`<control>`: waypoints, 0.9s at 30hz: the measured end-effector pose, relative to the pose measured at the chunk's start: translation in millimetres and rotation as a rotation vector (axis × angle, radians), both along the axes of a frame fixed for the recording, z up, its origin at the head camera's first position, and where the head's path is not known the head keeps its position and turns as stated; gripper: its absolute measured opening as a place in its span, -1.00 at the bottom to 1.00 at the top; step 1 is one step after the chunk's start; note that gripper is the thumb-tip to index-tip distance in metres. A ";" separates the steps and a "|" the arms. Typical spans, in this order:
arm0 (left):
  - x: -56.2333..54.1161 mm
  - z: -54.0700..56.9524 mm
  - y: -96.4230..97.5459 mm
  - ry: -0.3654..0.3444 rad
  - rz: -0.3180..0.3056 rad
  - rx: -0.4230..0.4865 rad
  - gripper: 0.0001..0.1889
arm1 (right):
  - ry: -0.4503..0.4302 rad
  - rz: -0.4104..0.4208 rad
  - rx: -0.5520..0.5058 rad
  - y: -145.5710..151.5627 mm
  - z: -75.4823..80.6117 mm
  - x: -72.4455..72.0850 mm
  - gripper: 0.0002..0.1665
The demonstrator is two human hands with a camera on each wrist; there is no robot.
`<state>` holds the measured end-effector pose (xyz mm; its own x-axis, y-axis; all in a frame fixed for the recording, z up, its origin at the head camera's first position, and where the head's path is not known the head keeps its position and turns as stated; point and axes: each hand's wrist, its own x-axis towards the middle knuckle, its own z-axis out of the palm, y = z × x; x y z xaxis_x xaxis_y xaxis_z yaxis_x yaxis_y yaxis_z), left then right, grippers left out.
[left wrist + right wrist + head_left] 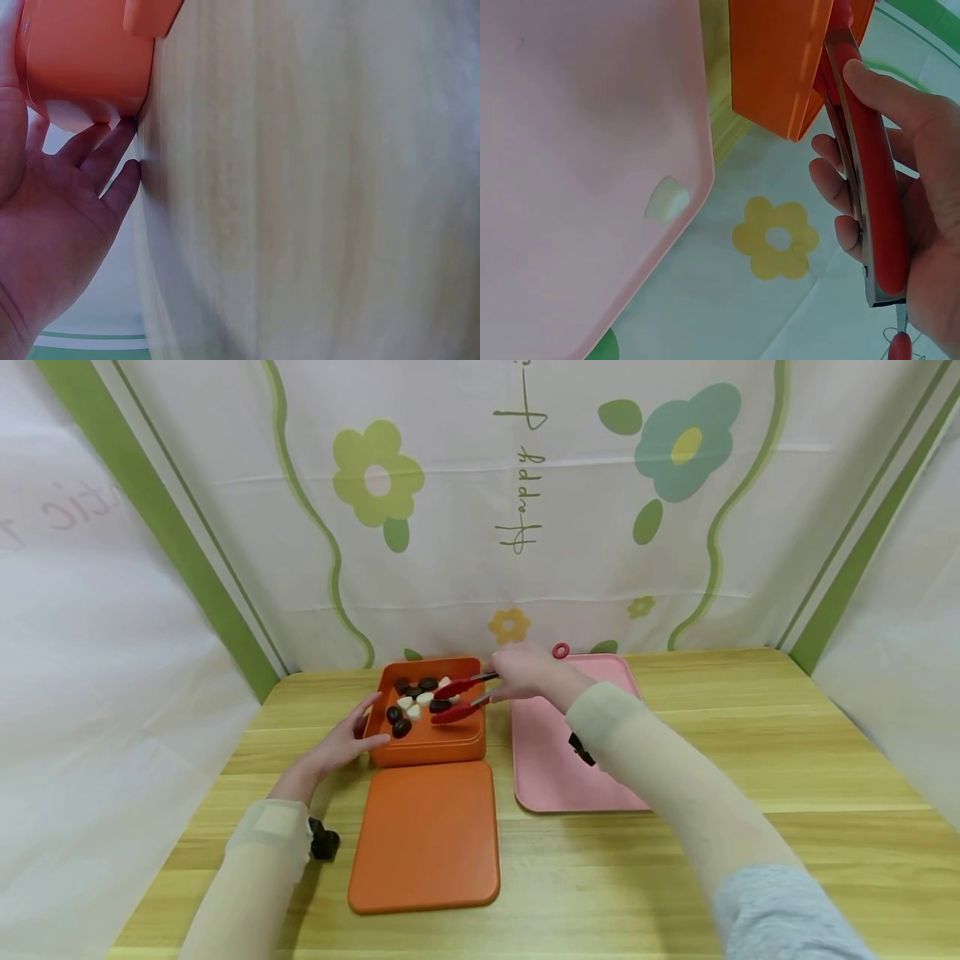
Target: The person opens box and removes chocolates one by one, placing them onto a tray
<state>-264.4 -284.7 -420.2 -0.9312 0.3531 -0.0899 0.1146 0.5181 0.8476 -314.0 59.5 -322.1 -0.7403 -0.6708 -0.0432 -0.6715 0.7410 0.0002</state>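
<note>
Tongs (pixel 881 195): red-sleeved metal | right grip (pixel 527 673): pinching tongs | left grip (pixel 343 747): spread against smooth, round-cornered orange box (pixel 429 752)

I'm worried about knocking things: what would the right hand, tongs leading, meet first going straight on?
Probably the white pieces in the orange box, just past the red tongs; the tongs' height is unclear.

Box (pixel 427 753) left of tray (pixel 547 768), both on table (pixel 750 735); lid (pixel 424 839) before box; pieces (pixel 424 699) and tongs (pixel 453 715) tips in box; single piece (pixel 667 199) in tray

"Happy" (pixel 522 497) (sideways; rest unclear) on flowered curtain (pixel 457 518)
</note>
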 end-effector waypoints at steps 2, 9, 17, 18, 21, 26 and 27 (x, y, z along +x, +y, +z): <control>1.9 3.5 1.6 -0.010 0.000 0.007 -0.16 | 0.000 0.007 0.004 -1.3 -0.7 0.6 -0.66; 10.7 20.6 9.1 -0.025 -0.011 0.018 -0.13 | 0.021 0.033 0.017 -4.2 -0.9 3.7 -0.69; 1.2 2.0 1.8 -0.013 0.001 0.013 -0.16 | -0.011 0.033 0.007 -5.0 -1.4 4.4 -0.74; 0.2 0.0 1.1 -0.010 0.003 0.010 -0.16 | -0.013 0.036 0.005 -4.9 -1.5 4.5 -0.75; -1.2 -2.8 -0.2 -0.007 0.009 0.010 -0.16 | -0.023 0.044 -0.007 -4.5 -2.1 4.8 -0.76; -1.2 -2.7 -0.1 -0.004 0.007 0.011 -0.16 | -0.055 0.046 -0.048 -1.7 -3.7 5.1 -0.78; -1.1 -2.5 -0.1 -0.002 0.005 0.012 -0.15 | -0.058 0.045 -0.056 -0.9 -3.9 5.2 -0.79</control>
